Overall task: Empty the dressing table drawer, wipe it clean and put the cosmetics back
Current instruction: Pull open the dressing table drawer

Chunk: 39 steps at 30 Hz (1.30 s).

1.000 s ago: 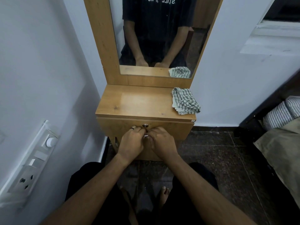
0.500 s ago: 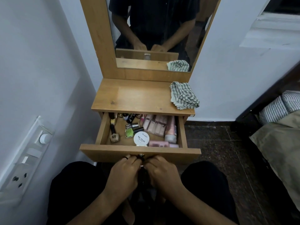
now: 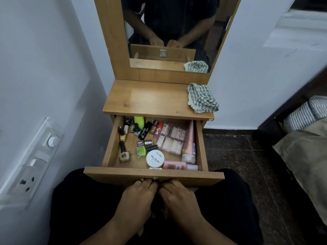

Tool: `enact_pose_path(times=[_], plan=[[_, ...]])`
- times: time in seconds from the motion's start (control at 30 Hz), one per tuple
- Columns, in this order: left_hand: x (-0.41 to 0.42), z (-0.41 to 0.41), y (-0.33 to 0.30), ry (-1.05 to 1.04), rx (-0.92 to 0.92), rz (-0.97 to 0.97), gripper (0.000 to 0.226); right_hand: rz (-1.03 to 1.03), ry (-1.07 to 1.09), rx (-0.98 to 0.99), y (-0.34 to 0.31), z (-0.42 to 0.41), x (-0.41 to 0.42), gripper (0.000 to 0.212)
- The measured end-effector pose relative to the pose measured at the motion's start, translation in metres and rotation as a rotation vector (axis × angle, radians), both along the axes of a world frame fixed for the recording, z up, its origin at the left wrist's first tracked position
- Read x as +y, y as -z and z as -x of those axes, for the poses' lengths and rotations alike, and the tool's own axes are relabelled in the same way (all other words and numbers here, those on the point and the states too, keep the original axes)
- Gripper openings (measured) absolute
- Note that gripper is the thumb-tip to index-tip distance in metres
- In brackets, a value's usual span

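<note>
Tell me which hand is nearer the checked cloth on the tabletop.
Right. The right hand is at the drawer front, below the checked cloth on the tabletop's right side; the left hand sits further left.

The drawer [image 3: 154, 176] front's knob is hidden behind curled fingers [image 3: 149, 184].

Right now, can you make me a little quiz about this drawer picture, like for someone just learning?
1. True or false: the drawer is pulled open.
2. Where does the striped cloth lie? A in the drawer, B on the tabletop, C on the floor.
3. Fill in: the round white tin reads "nail ____".

Key: 1 true; the left hand and right hand are at its knob. 2 B, at the right end. 3 polish.
</note>
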State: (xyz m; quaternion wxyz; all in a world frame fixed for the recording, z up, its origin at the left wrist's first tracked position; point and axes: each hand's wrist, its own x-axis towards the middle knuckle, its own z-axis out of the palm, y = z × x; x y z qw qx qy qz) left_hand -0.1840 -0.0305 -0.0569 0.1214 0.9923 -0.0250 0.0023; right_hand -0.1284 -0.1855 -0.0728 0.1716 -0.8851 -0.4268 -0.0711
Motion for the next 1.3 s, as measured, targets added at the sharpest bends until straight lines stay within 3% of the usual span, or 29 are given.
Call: enact_pose_path(times=[0.97,1.3], plan=[[0.001,0.005,-0.010,-0.015,-0.014,-0.065,0.041,0.045,0.021,0.047,-0.003,0.010,0.000,0.022],[0.003,0.004,-0.007,-0.002,-0.057,-0.007,0.023,0.001,0.025,0.025,-0.001,0.008,0.001,0.022]])
